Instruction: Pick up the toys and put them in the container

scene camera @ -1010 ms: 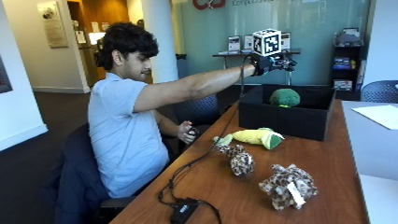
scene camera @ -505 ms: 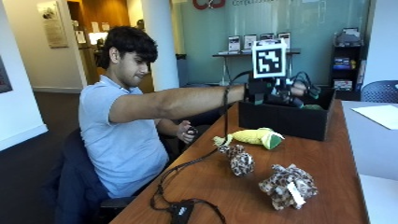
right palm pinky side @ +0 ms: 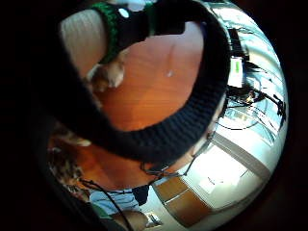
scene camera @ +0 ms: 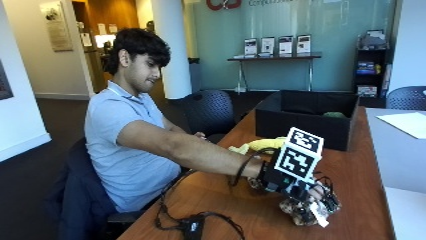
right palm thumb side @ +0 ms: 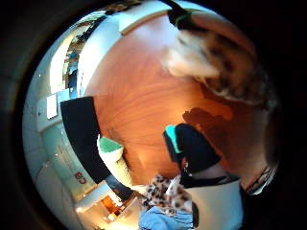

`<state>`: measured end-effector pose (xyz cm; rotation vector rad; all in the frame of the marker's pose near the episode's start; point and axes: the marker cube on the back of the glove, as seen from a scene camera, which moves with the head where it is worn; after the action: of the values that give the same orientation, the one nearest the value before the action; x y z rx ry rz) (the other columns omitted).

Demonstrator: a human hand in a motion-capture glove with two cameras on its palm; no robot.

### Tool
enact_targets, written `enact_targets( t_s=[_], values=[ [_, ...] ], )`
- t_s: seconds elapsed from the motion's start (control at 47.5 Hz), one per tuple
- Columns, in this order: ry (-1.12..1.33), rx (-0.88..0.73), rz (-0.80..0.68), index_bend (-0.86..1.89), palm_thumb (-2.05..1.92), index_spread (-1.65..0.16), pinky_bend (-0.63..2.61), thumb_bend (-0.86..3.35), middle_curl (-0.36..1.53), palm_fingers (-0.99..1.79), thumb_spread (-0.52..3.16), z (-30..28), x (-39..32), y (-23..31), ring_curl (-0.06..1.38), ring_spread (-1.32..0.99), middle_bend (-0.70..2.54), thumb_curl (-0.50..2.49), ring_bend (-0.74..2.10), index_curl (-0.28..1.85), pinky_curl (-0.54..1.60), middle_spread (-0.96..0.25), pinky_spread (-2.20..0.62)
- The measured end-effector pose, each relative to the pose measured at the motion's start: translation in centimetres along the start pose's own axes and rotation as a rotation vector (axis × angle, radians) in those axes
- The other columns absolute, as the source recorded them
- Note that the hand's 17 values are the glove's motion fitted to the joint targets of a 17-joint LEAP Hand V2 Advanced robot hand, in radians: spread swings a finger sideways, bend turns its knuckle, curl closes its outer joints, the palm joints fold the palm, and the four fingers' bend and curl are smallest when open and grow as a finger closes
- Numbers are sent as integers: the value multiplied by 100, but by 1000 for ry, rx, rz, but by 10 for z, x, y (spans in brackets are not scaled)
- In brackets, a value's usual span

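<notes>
My gloved right hand [scene camera: 310,192] is down over a brown spotted plush toy [scene camera: 301,212] that lies on the wooden table [scene camera: 226,205] near its front. The fingers [right palm pinky side: 183,125] arch over the toy without closing round it. In the thumb side palm view the same toy [right palm thumb side: 211,62] shows blurred at the edge. A yellow and green plush toy [scene camera: 257,145] lies further back in front of the black container [scene camera: 303,125]. A green toy [scene camera: 335,115] rests inside the container. A smaller spotted toy [right palm thumb side: 165,191] lies beside my forearm.
Black cables and a small black box [scene camera: 190,227] lie on the table's near left corner. A white table with a sheet of paper [scene camera: 406,122] adjoins on the right. The person sits at the table's left side, and their bare hand is hidden behind the arm.
My hand has come from above the container back and down along the table to the spotted toy near the front. The toys on the table have not moved.
</notes>
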<state>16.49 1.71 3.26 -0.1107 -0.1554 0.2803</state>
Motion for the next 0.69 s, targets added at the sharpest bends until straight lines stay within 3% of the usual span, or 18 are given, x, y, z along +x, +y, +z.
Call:
enact_targets(
  t_s=[0.168,0.379,0.695],
  values=[
    [-57,167,-43,26,19,-40,91,13,27,14,160,5,2,-9,19,-4,21,33,22,37,38,-3,4],
    [-112,305,-114,27,53,-35,89,39,29,68,164,-23,-12,-5,28,-8,22,41,58,38,36,-3,-11],
    [-156,484,-300,27,73,-30,88,57,35,74,160,-150,-133,53,35,-12,29,47,70,44,39,-2,-20]
  ],
)
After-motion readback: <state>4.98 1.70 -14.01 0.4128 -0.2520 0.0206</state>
